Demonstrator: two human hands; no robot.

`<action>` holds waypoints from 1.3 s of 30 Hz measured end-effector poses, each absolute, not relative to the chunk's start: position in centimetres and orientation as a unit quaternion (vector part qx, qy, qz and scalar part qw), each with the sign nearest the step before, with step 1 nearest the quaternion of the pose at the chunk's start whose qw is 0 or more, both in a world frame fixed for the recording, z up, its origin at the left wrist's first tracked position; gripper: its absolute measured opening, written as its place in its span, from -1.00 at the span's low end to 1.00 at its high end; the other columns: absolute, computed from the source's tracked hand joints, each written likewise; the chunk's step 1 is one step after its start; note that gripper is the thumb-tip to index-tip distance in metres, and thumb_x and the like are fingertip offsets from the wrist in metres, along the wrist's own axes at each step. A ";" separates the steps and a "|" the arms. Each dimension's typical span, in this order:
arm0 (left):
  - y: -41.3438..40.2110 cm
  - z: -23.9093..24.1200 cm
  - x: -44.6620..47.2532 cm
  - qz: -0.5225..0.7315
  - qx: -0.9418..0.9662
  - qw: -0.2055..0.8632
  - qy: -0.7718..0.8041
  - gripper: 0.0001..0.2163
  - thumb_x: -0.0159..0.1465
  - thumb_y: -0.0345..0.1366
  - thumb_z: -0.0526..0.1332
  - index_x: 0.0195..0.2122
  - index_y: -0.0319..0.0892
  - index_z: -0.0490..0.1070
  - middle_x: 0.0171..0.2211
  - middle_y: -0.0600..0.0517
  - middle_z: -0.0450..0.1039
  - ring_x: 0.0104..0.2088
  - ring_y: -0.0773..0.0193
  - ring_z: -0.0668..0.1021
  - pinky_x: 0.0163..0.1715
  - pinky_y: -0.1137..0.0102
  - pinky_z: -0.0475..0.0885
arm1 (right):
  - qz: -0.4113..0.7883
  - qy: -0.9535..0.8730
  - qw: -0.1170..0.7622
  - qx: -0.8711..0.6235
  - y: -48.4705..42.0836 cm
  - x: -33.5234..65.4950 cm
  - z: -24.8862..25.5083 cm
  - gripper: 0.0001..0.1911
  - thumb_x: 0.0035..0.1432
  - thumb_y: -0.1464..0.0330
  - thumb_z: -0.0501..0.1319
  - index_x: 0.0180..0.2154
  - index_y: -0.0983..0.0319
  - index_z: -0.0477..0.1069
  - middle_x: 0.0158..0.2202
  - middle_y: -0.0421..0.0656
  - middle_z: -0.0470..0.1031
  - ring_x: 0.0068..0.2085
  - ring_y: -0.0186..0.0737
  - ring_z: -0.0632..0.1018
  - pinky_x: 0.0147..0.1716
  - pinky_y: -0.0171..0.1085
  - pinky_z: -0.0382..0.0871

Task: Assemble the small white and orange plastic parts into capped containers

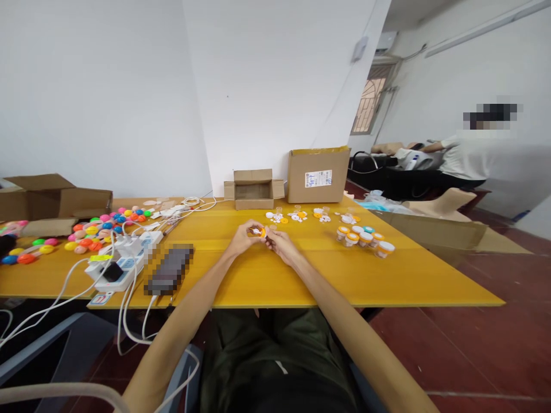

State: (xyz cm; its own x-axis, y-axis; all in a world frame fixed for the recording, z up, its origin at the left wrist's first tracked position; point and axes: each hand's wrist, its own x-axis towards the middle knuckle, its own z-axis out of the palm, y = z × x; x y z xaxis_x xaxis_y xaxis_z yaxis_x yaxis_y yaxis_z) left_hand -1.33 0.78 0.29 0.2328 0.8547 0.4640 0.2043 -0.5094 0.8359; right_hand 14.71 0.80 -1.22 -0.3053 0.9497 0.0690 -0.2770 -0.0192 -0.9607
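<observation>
An orange and white cap (263, 232) is held between my two hands above the middle of the table. My left hand (245, 238) curls its thumb and fingers round the cap's left side. From the right, my right hand (280, 245) pinches the cap's edge; its lower fingers are curled in and partly hidden. Just beyond the hands lie loose white discs and caps (297, 217) with orange rings and small clear cups. To the right stands a group of clear jars (384, 249) with orange, white and teal lids.
At the back stand an open small carton (253, 199) and a larger closed box (318, 175). On the left are a power strip (124, 264) with cables, a phone (170, 269), colourful plastic balls (99, 232) and an open carton (55, 198). A person (467, 152) sits at far right.
</observation>
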 end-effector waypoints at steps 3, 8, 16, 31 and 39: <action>0.8 0.3 -1.2 0.499 0.711 0.330 0.369 -0.69 -0.06 -0.26 0.46 -0.27 -0.17 0.52 -0.24 0.03 0.53 -0.20 0.23 0.53 -0.11 0.33 0.40 | 0.624 -0.510 0.485 -0.341 0.8 14.6 -1.2 -0.51 -0.13 -0.07 0.38 -0.54 0.23 0.41 -0.59 -0.23 0.47 -0.60 -0.43 0.35 -0.63 -0.41 0.18; 0.7 0.3 -1.1 0.502 0.711 0.329 0.367 -0.68 -0.07 -0.27 0.46 -0.27 -0.17 0.52 -0.23 0.02 0.54 -0.18 0.23 0.54 -0.08 0.33 0.40 | 0.619 -0.512 0.476 -0.359 0.7 14.5 -1.0 -0.50 -0.12 -0.08 0.36 -0.55 0.22 0.38 -0.60 -0.23 0.46 -0.61 -0.44 0.33 -0.65 -0.41 0.14; 0.7 0.2 -1.2 0.503 0.714 0.321 0.365 -0.71 -0.03 -0.27 0.44 -0.26 -0.18 0.53 -0.26 0.02 0.55 -0.21 0.23 0.55 -0.10 0.32 0.41 | 0.624 -0.506 0.479 -0.355 0.4 14.3 -0.8 -0.49 -0.13 -0.07 0.39 -0.58 0.22 0.37 -0.62 -0.22 0.45 -0.60 -0.43 0.36 -0.65 -0.42 0.18; 1.0 0.1 -1.4 0.509 0.715 0.301 0.372 -0.70 -0.01 -0.19 0.44 -0.27 -0.16 0.53 -0.28 0.02 0.56 -0.22 0.22 0.55 -0.15 0.32 0.43 | 0.673 -0.478 0.487 -0.286 1.4 14.9 -1.9 -0.58 -0.25 0.04 0.50 -0.52 0.22 0.49 -0.51 -0.19 0.51 -0.42 -0.32 0.49 -0.39 -0.32 0.39; 0.9 0.3 -1.3 0.513 0.719 0.305 0.355 -0.70 -0.03 -0.20 0.45 -0.29 -0.17 0.52 -0.31 0.03 0.55 -0.26 0.24 0.54 -0.16 0.32 0.42 | 0.665 -0.490 0.478 -0.300 1.1 14.9 -1.5 -0.55 -0.22 -0.01 0.47 -0.53 0.23 0.48 -0.54 -0.19 0.50 -0.48 -0.36 0.45 -0.47 -0.35 0.32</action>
